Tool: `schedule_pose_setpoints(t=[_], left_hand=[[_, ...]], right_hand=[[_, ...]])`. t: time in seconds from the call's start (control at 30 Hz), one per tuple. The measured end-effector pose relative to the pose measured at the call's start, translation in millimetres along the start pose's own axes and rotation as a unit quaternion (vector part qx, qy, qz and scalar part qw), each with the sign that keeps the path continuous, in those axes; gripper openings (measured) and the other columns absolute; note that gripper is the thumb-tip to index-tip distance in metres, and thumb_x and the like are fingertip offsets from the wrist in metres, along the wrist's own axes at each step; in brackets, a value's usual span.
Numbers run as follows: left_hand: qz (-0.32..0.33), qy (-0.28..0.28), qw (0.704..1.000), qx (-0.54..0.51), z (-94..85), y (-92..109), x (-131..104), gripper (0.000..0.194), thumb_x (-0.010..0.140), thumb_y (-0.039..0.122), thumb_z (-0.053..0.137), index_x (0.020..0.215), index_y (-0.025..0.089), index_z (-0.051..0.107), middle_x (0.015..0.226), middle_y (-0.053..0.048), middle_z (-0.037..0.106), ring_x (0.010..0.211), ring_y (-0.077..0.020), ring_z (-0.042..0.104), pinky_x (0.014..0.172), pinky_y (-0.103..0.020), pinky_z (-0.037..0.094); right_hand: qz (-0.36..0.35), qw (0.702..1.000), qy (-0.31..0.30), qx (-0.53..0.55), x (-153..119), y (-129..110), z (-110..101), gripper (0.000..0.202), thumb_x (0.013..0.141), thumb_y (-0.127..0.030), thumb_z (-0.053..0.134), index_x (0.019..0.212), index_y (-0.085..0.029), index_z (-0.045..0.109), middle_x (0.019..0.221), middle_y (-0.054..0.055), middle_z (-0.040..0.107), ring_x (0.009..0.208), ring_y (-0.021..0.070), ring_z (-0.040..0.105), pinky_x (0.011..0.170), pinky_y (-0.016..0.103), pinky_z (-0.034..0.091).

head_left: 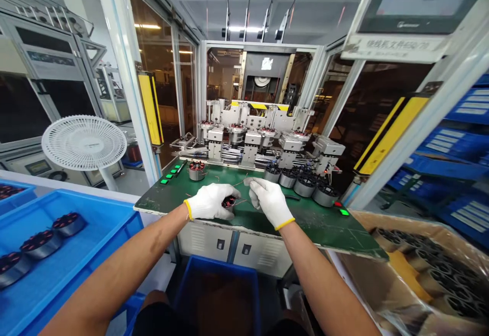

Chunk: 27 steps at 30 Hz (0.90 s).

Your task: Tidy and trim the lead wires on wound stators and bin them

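Observation:
Both hands wear white gloves with yellow cuffs over the green tabletop (309, 224). My left hand (214, 201) is wrapped round a wound stator (229, 202), whose red and black top shows between thumb and fingers. Thin copper wires stick out from it. Just to its right, my right hand (268, 199) is closed, thumb and fingers pinched near a wire; the exact hold is too small to tell. Another wound stator (196, 171) sits at the table's back left. Several unwound stators (304, 186) stand in a row at the back right.
A winding machine (252, 145) with several stations runs behind the table. At left are a blue bin (110, 208) of wound stators and a white fan (84, 142). A cardboard box (355, 259) of stator cores stands right; another blue bin (217, 260) is below.

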<state>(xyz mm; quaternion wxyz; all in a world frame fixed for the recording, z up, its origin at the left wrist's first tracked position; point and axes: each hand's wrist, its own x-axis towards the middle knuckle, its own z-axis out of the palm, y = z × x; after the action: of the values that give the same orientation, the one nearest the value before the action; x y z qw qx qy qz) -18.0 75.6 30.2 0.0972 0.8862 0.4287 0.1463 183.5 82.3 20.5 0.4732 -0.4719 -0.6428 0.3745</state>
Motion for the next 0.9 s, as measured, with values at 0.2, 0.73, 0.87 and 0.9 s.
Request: schedule_pose_setpoints(t=[0.2, 0.73, 0.87, 0.9], left_hand=[[-0.007, 0.030, 0.999, 0.035, 7.5, 1.8, 1.3, 0.050, 0.065, 0.040, 0.066, 0.114, 0.033, 0.058, 0.113, 0.004, 0.065, 0.099, -0.0227, 0.062, 0.077, -0.028, 0.048], [-0.107, 0.071, 0.983, 0.132, 17.8, 13.0, 1.6, 0.039, 0.074, 0.049, 0.058, 0.109, 0.031, 0.062, 0.106, -0.002, 0.066, 0.093, -0.0270, 0.063, 0.073, -0.033, 0.046], [-0.073, 0.080, 0.985, 0.136, 17.5, 11.7, -0.1, 0.043, 0.079, 0.056, 0.051, 0.115, 0.035, 0.058, 0.108, -0.002, 0.064, 0.093, -0.0264, 0.062, 0.071, -0.033, 0.046], [-0.063, 0.080, 0.985, 0.137, 17.4, 10.6, -0.1, 0.042, 0.079, 0.057, 0.050, 0.114, 0.035, 0.059, 0.107, -0.002, 0.063, 0.092, -0.0263, 0.062, 0.070, -0.033, 0.046]], right_hand=[[0.047, 0.988, -0.088, -0.118, -5.0, 10.3, 4.6, 0.030, 0.085, -0.027, 0.040, 0.100, -0.016, 0.063, 0.067, 0.001, 0.065, 0.041, 0.0090, 0.050, 0.039, 0.020, 0.037], [-0.099, 0.962, -0.141, -0.210, -93.9, -9.0, 66.8, 0.025, 0.088, -0.017, 0.042, 0.081, -0.018, 0.065, 0.079, 0.000, 0.067, 0.068, 0.0125, 0.057, 0.064, 0.022, 0.039], [-0.121, 0.926, -0.135, -0.331, -97.0, -9.7, 79.9, 0.024, 0.093, -0.023, 0.040, 0.091, -0.021, 0.064, 0.083, 0.001, 0.069, 0.074, 0.0151, 0.061, 0.066, 0.024, 0.039], [-0.122, 0.905, -0.141, -0.383, -96.9, -14.7, 77.8, 0.024, 0.093, -0.026, 0.040, 0.093, -0.021, 0.064, 0.081, 0.002, 0.068, 0.073, 0.0164, 0.062, 0.064, 0.025, 0.038]])
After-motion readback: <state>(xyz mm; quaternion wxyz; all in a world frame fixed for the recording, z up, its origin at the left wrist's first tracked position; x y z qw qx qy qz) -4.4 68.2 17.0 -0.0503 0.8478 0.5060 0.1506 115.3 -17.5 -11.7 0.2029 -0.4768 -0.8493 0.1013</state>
